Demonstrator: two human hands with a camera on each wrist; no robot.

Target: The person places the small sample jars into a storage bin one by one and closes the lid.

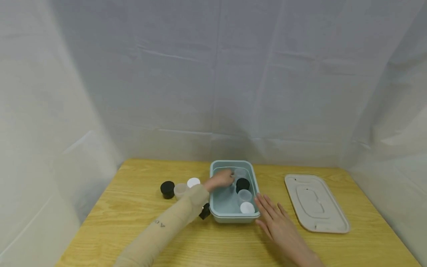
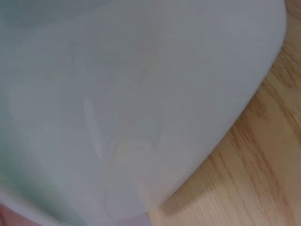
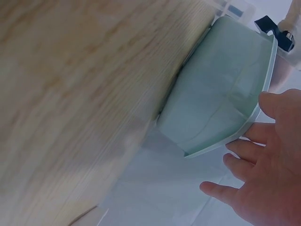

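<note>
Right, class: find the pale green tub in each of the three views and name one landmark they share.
Head: the tub sits at table centre, left hand inside it, right hand flat beside it.
Left wrist: its pale outer wall fills most of the picture, very close.
Right wrist: upper right, seen from its side, by the fingers.
Shared landmark: the wooden table.

The left hand (image 1: 222,179) is down inside the tub (image 1: 215,185) and too small in the head view to show what the fingers grip — its wrist camera gives only a blurred pale wall of the tub. A black thing (image 1: 205,211) by the tub's near left corner is half hidden behind the sleeve (image 1: 173,222). The right hand (image 1: 278,226) runs off the bottom edge — its wrist view is smeared, the table (image 3: 70,94) out of focus.
</note>
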